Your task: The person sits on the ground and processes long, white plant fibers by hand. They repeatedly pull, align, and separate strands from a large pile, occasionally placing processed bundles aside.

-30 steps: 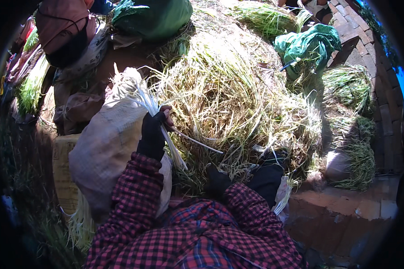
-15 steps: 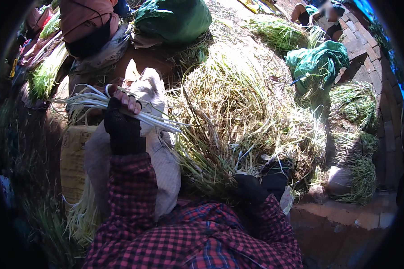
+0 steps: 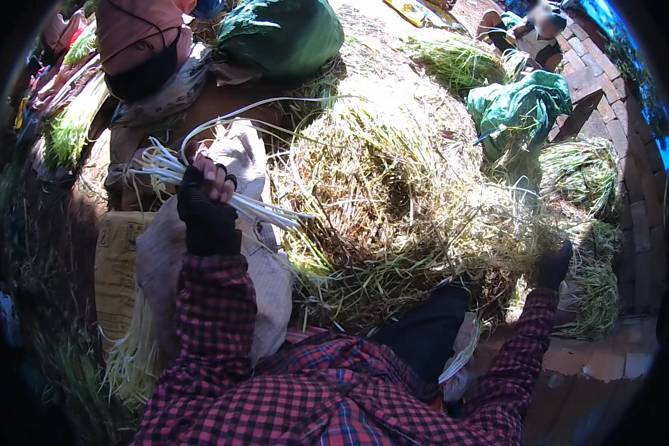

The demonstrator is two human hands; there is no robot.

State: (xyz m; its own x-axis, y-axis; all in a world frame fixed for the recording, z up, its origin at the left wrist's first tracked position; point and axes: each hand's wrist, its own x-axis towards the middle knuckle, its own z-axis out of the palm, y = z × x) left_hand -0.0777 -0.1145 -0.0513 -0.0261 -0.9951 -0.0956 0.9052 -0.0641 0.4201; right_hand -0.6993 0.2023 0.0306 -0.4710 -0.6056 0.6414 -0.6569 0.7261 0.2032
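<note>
My left hand, in a black fingerless glove, is closed around a bunch of long pale stalks. Their white ends fan out to the left, and a few thin strands arch over toward the heap. Below the bunch, a whitish woven sack lies against my left forearm. My right hand, in a dark glove, is stretched out to the right at the edge of a big heap of dry, straw-like stalks. Its fingers are too dark and blurred to make out, and whether it holds anything does not show.
A yellowish-brown carton or bag stands left of the sack. Farther off are a full green sack, a pink bundle and a green net cloth. Green stalk piles line the right. Another person sits far right.
My right hand has swung from the heap's near edge in front of me out to the right. Loose stalks there have shifted. My left hand keeps the bunch, with strands now arching upward.
</note>
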